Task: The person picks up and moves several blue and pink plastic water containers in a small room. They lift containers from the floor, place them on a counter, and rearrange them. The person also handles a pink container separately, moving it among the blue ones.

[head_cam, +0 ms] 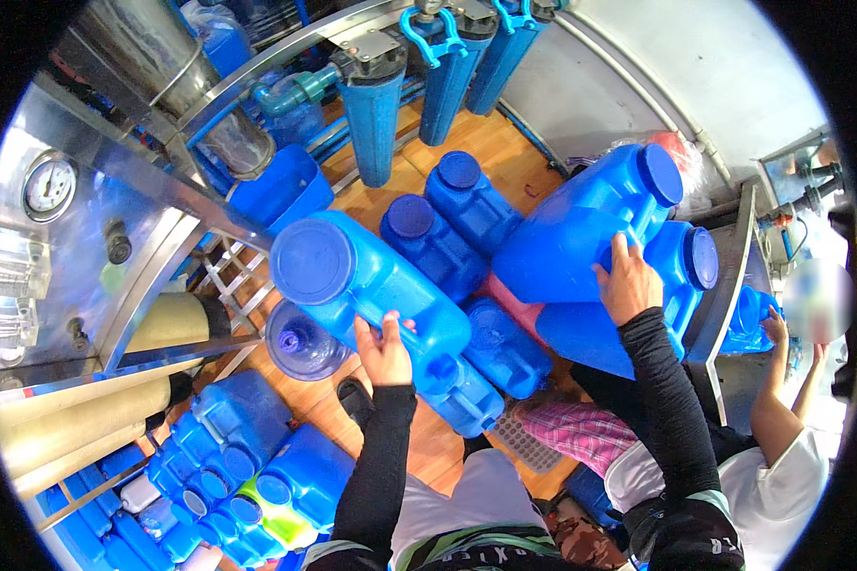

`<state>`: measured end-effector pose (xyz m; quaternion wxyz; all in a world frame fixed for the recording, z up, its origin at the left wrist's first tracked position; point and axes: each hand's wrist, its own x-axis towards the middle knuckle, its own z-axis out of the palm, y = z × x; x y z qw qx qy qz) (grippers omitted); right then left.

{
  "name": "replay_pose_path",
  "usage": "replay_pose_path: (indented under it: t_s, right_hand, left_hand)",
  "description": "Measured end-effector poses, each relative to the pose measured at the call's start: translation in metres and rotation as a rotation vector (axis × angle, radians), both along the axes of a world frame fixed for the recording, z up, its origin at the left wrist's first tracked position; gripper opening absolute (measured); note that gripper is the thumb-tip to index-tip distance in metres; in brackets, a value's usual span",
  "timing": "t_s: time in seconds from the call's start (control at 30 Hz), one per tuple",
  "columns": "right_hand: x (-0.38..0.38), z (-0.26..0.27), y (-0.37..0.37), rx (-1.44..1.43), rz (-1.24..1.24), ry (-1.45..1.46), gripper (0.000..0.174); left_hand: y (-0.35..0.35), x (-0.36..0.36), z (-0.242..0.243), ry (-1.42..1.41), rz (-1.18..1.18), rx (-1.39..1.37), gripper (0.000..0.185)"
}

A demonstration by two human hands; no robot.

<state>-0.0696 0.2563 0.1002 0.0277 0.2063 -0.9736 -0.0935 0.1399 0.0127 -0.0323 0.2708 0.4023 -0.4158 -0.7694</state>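
My left hand (386, 351) is closed on the handle of a large blue plastic water container (393, 292) with a round blue cap, held tilted in front of me. At the right, my right hand (630, 282) grips a second blue container (564, 243), whose handle lies partly behind the fingers. Under that one sits another large blue container (685, 285). Between the two held containers stand smaller blue containers (432, 246) with round lids. Beneath my left container, a smaller light blue jug (471, 400) shows.
Blue filter housings (375, 128) hang ahead on a metal frame. A clear round bottle (303, 342) stands on the wooden-look floor at left. More blue containers (236, 421) crowd the lower left. Two people are at the right, one by a metal counter (728, 300) with a blue vessel.
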Motion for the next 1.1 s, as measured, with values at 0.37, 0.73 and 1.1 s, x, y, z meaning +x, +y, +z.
replay_pose_path:
  t_s: [0.37,0.73,1.1]
  right_hand:
    - [0.004,-0.003,-0.021,0.068,-0.030,0.045,0.021]
    - [0.007,0.017,-0.001,0.051,0.130,0.239,0.059]
    - [-0.003,0.031,-0.058,-0.022,0.190,0.086,0.064]
  left_hand:
    - [-0.081,-0.005,-0.349,-0.763,-1.034,-1.094,0.046]
    - [0.079,0.103,-0.321,-0.537,-0.163,-0.722,0.059]
    - [0.230,0.126,-0.346,-0.912,-0.555,-0.090,0.067]
